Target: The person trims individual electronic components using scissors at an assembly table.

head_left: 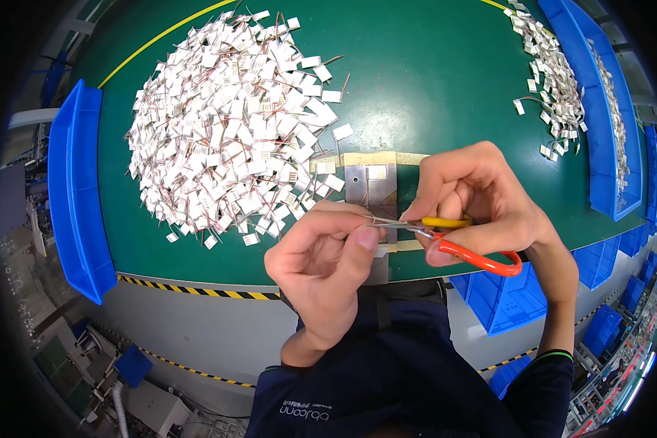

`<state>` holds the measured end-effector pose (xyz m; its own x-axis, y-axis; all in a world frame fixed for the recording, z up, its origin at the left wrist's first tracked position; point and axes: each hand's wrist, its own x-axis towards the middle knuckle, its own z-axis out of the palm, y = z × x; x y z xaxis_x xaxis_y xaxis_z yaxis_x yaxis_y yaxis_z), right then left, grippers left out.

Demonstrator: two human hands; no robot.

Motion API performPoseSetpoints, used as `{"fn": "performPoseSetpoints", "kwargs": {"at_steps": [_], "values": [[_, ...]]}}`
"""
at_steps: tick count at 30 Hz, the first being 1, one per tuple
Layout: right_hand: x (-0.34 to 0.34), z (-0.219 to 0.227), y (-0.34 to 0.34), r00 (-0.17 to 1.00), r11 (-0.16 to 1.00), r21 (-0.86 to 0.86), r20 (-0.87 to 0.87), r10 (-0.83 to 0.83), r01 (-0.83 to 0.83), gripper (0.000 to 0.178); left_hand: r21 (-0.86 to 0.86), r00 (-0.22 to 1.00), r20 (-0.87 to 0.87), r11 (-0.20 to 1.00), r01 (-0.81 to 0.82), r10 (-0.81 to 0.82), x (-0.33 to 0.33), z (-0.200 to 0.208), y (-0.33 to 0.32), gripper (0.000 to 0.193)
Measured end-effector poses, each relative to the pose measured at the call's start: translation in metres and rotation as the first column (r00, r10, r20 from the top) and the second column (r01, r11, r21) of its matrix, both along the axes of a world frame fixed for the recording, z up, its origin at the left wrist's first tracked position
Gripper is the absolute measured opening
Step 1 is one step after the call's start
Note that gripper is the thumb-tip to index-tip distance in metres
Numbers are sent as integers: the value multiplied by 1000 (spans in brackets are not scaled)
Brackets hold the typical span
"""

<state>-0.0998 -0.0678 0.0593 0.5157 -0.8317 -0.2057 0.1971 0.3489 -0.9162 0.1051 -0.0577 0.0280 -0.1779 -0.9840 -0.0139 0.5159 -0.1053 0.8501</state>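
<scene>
My right hand [500,212] grips a pair of scissors [482,261] with one red and one yellow handle loop. Their narrow metal blades point left toward the fingertips of my left hand [325,255]. Those fingers are pinched together around something thin at the blade tips, too small to name. Beneath both hands, a metal plate [358,191] is taped to the green table. A small white connector [377,172] lies on the plate.
A big heap of white connectors with thin wires [230,124] covers the table's left part. A smaller pile [555,87] lies far right beside a long blue bin [598,146] holding more. Another blue bin [80,190] stands at the left edge; blue crates [504,299] sit below the right edge.
</scene>
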Motion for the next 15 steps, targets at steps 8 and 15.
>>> {"fn": "performPoseSetpoints", "kwargs": {"at_steps": [8, 15], "values": [[0, -3, 1, 999, 999, -39, -41, -34, 32, 18, 16, 1000, -15, 1000, -5, 5, 0, 1, 0, 8], [-1, 0, 1, 996, 1000, 1, -87, -30, 31, 20, 22, 1000, -4, 1000, -13, 13, 1, 1, 0, 8]]}}
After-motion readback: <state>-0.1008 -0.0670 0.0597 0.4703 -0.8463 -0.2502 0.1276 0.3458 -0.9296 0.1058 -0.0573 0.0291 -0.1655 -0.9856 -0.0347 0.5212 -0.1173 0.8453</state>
